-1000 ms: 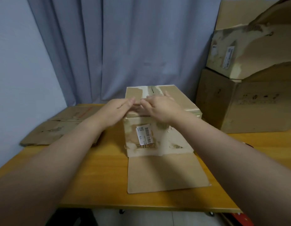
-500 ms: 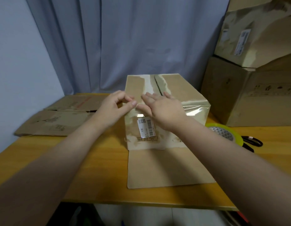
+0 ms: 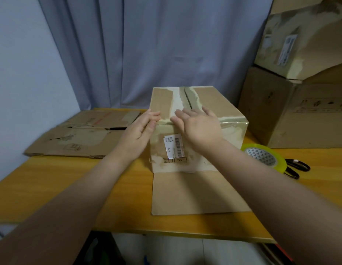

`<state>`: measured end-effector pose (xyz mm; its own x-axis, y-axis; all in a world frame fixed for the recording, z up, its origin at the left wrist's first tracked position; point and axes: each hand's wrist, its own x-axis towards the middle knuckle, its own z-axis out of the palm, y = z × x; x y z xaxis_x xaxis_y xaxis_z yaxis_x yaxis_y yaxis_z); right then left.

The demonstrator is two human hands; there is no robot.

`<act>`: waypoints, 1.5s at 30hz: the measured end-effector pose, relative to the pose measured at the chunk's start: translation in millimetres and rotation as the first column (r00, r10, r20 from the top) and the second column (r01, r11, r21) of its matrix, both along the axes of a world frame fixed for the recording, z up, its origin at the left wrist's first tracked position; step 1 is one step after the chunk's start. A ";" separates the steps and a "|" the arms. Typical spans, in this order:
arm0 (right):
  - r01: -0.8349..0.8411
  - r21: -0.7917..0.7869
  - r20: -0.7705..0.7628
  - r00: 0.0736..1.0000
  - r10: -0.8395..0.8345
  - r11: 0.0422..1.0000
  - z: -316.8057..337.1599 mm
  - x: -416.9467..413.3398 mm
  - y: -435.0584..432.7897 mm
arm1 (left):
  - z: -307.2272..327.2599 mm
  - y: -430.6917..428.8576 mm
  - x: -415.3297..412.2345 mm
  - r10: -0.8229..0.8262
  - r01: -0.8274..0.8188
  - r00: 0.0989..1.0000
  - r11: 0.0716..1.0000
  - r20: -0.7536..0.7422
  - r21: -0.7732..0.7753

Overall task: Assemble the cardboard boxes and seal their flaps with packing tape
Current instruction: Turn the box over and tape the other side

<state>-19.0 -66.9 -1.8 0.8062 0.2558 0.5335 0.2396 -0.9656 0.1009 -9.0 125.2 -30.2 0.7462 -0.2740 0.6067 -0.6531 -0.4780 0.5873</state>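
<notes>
upright taped cardboard box (image 3: 208, 100), tape roll (image 3: 266, 157) beside

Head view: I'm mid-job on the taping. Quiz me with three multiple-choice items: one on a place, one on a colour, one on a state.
1. Where is the tape roll?
A) on the table, right of the cardboard box
B) on top of the box
C) on the flattened cardboard at the left

2. What colour are the scissors' handles?
A) red
B) yellow
C) black

3. How is the box's near flap?
A) folded up and taped
B) lying flat on the table, toward the person
C) torn off, on the floor

Answers:
1 A: the roll sits on the wood just beyond the box's right side.
2 C: both handle loops, right of the roll, are black.
3 B: the flap spreads out on the tabletop from the box's bottom front edge.
</notes>
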 end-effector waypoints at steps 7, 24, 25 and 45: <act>-0.100 -0.205 0.074 0.990 0.117 0.974 -13.4 -15.4 -22.9 | -9.1 -33.6 -17.0 0.244 -0.238 0.966 0.968 0.080 -0.083; -0.085 0.184 -0.055 0.994 0.096 0.979 -13.1 -22.0 -107.8 | 32.9 -110.7 -7.8 0.292 -0.484 0.875 0.569 0.386 0.665; -0.106 0.321 -0.063 0.989 0.132 0.941 -11.6 -19.9 -115.5 | 32.5 -110.9 -7.3 0.295 -0.481 0.877 0.548 0.380 0.684; -0.004 0.911 0.009 1.000 -0.010 0.413 -21.8 -0.8 -99.0 | 30.3 -148.3 4.6 0.117 -0.435 0.883 0.568 0.455 0.699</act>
